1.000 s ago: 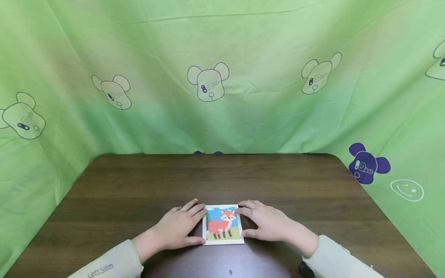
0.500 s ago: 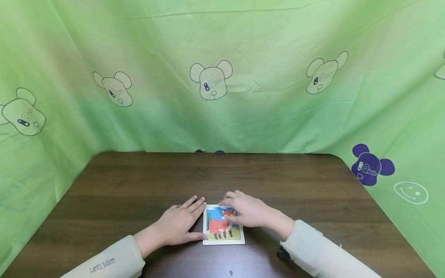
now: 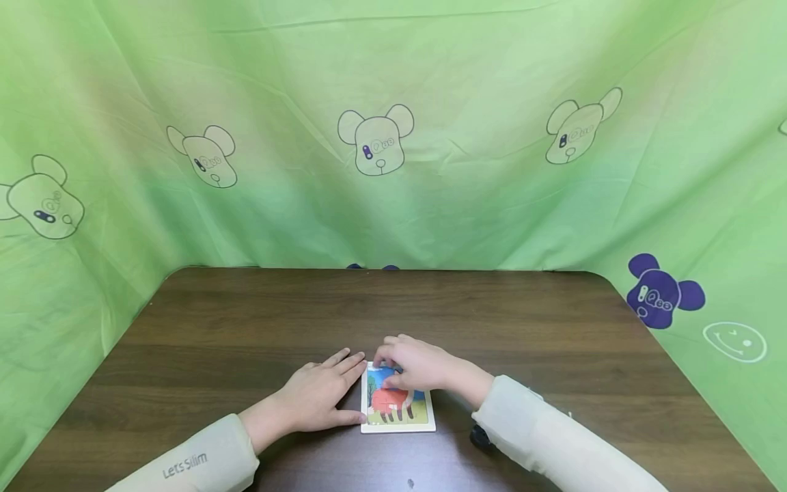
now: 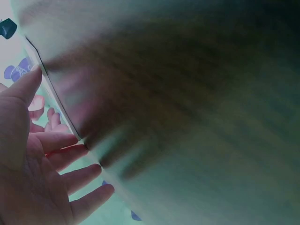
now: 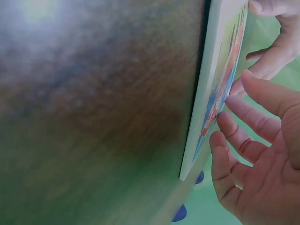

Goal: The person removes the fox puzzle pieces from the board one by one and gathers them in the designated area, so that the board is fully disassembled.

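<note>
A square fox jigsaw puzzle (image 3: 399,415) in a thin white frame lies flat near the front of the table. Along its left edge rests my left hand (image 3: 315,398), fingers straight and spread, thumb at the lower left corner. My right hand (image 3: 418,365) is over the upper part of the puzzle and covers the fox's head. In the right wrist view, the bent fingers of my right hand (image 5: 262,150) are right at the picture's surface, with the thumb held apart and nothing pinched. The left wrist view shows the left fingertips (image 4: 77,139) at the frame's side.
The dark wooden table (image 3: 246,321) stretches to a green curtain (image 3: 393,219) printed with bear heads, which hangs behind and at both sides. A small black object (image 3: 481,437) sits under the right sleeve (image 3: 522,424).
My right hand has left the puzzle's right edge and moved left over its upper part, its fingers bending. The left hand has stayed at the left edge.
</note>
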### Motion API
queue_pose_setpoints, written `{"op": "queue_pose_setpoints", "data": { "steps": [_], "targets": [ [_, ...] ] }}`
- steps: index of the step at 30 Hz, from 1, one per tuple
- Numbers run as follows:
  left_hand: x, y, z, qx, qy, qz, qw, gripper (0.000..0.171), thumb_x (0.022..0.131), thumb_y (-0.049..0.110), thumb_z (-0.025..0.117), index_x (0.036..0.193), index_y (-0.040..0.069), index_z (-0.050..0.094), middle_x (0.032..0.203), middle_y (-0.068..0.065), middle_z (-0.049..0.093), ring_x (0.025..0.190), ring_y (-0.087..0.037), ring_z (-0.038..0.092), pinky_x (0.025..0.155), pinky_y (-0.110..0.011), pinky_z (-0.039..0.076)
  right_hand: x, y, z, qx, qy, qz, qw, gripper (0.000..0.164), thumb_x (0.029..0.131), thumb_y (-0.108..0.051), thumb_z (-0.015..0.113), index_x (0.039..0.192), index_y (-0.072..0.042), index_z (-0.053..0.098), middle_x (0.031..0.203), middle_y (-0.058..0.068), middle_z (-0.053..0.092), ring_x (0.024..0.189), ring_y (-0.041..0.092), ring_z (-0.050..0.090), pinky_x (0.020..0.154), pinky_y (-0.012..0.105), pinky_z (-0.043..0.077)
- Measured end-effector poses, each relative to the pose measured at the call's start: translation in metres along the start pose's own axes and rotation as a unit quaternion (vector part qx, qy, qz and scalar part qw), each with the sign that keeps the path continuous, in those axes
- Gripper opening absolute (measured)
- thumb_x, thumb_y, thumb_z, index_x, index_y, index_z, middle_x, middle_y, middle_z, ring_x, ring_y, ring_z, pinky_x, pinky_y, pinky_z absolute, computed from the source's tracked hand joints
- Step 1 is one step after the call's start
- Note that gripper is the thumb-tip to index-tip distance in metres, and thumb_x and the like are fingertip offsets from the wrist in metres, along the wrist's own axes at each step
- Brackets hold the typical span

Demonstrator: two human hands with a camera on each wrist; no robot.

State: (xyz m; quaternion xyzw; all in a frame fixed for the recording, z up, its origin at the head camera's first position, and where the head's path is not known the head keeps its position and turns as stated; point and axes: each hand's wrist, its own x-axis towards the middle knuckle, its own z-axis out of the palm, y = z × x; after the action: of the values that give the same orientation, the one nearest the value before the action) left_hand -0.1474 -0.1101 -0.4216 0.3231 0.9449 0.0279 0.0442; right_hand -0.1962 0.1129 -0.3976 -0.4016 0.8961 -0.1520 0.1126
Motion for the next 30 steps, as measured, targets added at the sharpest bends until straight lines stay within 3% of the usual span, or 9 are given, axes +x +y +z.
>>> {"op": "queue_pose_setpoints", "data": {
  "steps": [9,30],
  "targets": [
    [0.000,0.000,-0.002,-0.015,-0.017,-0.007,0.9997,0.086,0.087,0.066,0.061,0.151,0.011,0.044,0.158,-0.004,0.042,0.145,-0.029,0.040,0.094,-0.053,0.052,0.008,0.000,0.004,0.032,-0.007,-0.001,0.999,0.021,0.085,-0.012,0.075,0.105,-0.010,0.068,0.088,-0.002,0.055,0.086,0.012,0.048,0.078,0.025,0.042],
    [0.001,0.000,-0.002,-0.012,-0.013,-0.007,0.9998,0.085,0.087,0.065,0.062,0.150,0.011,0.045,0.157,-0.004,0.043,0.145,-0.029,0.040,0.093,-0.052,0.053,0.015,0.005,0.008,0.061,-0.008,0.003,0.998,0.016,0.085,-0.002,0.072,0.098,-0.008,0.064,0.094,0.001,0.056,0.091,0.015,0.052,0.085,0.029,0.045]
  ]
}}
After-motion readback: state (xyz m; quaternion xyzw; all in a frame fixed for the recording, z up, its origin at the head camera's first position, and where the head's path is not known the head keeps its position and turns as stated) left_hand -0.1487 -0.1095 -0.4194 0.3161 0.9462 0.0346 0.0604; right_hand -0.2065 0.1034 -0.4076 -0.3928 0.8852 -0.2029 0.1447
